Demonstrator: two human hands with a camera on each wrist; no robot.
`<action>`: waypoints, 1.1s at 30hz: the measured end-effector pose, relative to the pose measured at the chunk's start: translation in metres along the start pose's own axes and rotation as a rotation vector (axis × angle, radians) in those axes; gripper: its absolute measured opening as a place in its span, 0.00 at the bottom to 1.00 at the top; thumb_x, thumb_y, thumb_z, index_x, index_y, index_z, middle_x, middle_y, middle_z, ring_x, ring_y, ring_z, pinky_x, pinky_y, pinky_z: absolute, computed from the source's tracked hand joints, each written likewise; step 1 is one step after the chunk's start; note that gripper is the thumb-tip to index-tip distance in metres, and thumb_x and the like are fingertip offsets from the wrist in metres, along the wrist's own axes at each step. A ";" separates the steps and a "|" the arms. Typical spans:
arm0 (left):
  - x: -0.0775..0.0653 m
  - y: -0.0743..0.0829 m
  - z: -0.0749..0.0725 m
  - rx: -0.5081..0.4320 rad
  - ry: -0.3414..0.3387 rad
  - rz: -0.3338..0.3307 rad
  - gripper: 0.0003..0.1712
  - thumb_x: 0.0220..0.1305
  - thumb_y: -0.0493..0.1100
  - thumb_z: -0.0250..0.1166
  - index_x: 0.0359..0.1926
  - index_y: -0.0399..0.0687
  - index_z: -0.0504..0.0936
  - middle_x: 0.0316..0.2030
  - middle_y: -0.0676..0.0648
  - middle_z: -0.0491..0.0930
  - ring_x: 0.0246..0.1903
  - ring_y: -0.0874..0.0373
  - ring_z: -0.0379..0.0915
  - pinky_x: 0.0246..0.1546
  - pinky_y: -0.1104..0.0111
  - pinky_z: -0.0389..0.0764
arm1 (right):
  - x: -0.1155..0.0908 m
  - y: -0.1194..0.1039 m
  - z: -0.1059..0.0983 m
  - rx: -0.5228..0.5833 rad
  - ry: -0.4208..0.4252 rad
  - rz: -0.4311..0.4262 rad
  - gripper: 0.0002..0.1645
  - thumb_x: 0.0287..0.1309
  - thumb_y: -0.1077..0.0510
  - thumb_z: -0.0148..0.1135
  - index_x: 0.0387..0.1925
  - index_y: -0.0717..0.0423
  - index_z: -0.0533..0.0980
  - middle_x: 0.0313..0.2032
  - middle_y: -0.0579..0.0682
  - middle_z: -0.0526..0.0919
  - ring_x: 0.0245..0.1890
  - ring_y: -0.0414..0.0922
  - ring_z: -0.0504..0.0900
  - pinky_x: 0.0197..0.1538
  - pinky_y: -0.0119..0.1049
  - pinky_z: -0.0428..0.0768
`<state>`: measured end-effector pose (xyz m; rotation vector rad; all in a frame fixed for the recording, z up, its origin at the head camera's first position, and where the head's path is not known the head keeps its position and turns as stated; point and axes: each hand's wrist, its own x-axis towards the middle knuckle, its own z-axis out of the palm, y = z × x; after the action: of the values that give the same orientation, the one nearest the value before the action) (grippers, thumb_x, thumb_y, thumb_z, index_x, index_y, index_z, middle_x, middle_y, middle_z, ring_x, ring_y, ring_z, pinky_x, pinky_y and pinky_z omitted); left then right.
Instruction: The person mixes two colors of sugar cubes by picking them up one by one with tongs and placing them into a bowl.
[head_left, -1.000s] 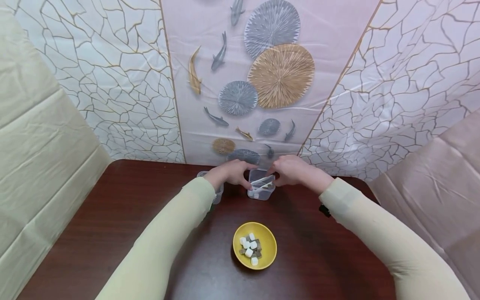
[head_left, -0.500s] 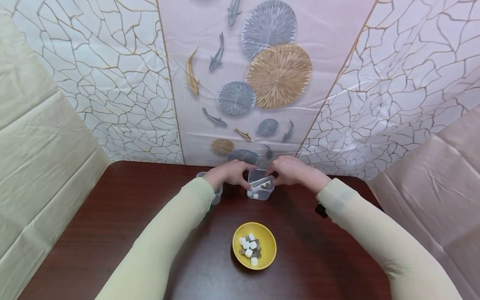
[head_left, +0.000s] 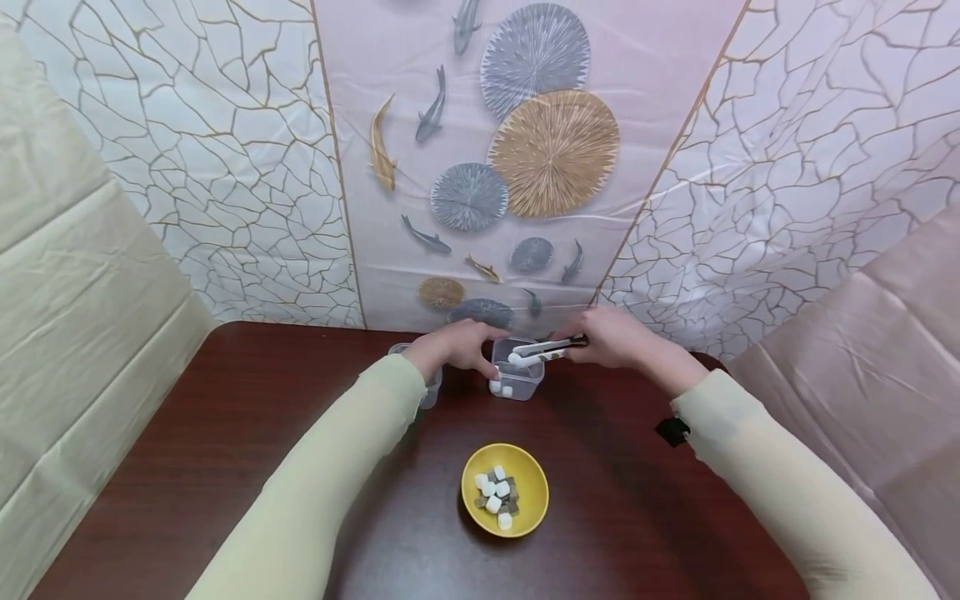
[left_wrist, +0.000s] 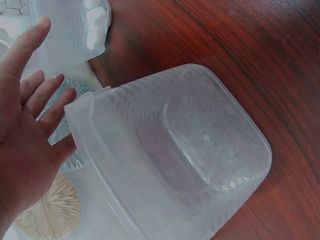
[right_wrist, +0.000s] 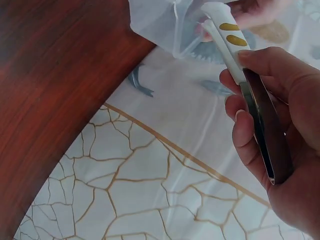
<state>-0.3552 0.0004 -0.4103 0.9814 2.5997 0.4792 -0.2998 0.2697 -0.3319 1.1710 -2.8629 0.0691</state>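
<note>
My right hand point(head_left: 615, 337) grips a pair of tongs point(head_left: 543, 350) with white, gold-marked ends and a dark shiny handle point(right_wrist: 270, 145). Those white ends are over a clear plastic container point(head_left: 528, 385); whether they hold anything is hard to tell. Small white cubes point(head_left: 507, 391) lie inside it. On its left side, my left hand point(head_left: 457, 346) rests with thumb and forefinger stretched along the container. The left wrist view shows the left fingers point(left_wrist: 50, 120) spread and fairly straight, with the thumb against the container wall point(left_wrist: 70, 45).
Left of it, partly behind my left wrist, stands a second clear container point(left_wrist: 200, 125). A yellow bowl point(head_left: 536, 483) with white and brown cubes sits nearer me on the dark wooden table point(head_left: 225, 467). Patterned cloth point(head_left: 420, 250) hangs just behind the table's back edge.
My right hand has moved right, away from the container, pulling the tongs' handle with it. Earlier the tongs lay across the container between both hands. My left hand has stayed almost still.
</note>
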 end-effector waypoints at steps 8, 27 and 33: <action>-0.003 -0.001 -0.001 -0.010 -0.021 -0.030 0.46 0.69 0.56 0.75 0.82 0.56 0.66 0.78 0.44 0.69 0.78 0.46 0.61 0.77 0.54 0.65 | -0.028 -0.009 -0.013 0.068 0.108 -0.064 0.15 0.58 0.62 0.75 0.48 0.52 0.91 0.39 0.48 0.92 0.34 0.46 0.87 0.36 0.47 0.82; -0.003 -0.001 -0.002 0.007 -0.011 -0.021 0.46 0.69 0.54 0.75 0.82 0.54 0.66 0.77 0.44 0.70 0.78 0.45 0.61 0.77 0.55 0.65 | -0.063 -0.075 -0.004 0.232 -0.023 -0.311 0.17 0.54 0.64 0.73 0.45 0.44 0.91 0.35 0.30 0.87 0.29 0.31 0.78 0.34 0.25 0.75; -0.002 0.003 -0.003 -0.001 -0.019 -0.028 0.46 0.69 0.55 0.75 0.82 0.55 0.66 0.77 0.44 0.70 0.78 0.45 0.61 0.76 0.55 0.66 | -0.066 -0.086 0.003 0.250 -0.115 -0.297 0.19 0.53 0.65 0.73 0.46 0.44 0.91 0.35 0.33 0.88 0.29 0.31 0.78 0.34 0.24 0.74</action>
<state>-0.3535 0.0003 -0.4062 0.9439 2.5931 0.4617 -0.1925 0.2538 -0.3370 1.6854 -2.7991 0.3672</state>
